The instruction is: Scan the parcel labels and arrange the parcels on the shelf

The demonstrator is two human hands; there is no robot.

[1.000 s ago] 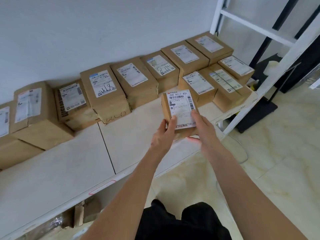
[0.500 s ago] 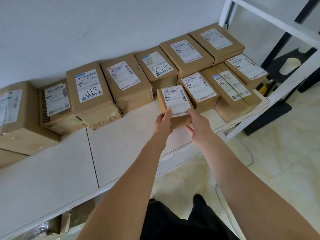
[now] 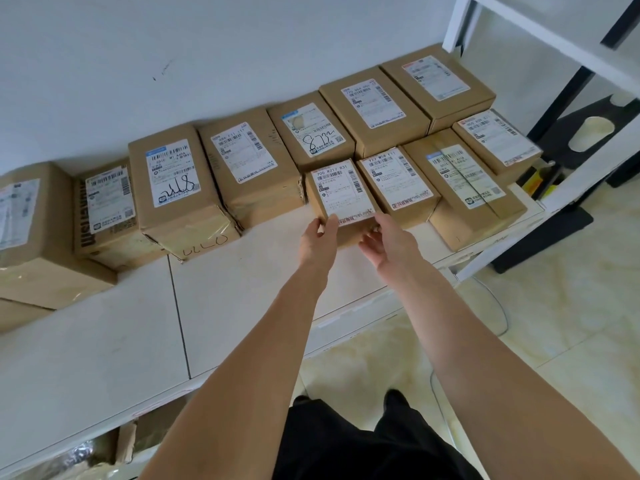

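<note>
With your left hand (image 3: pixel 320 237) gripping the small parcel (image 3: pixel 343 199) and right hand (image 3: pixel 388 242) loosely open just beside it, slide it squarely beyond your fingers (image 3: pixel 330 225) against its shelf (image 3: pixel 242 306) neighbours
</note>
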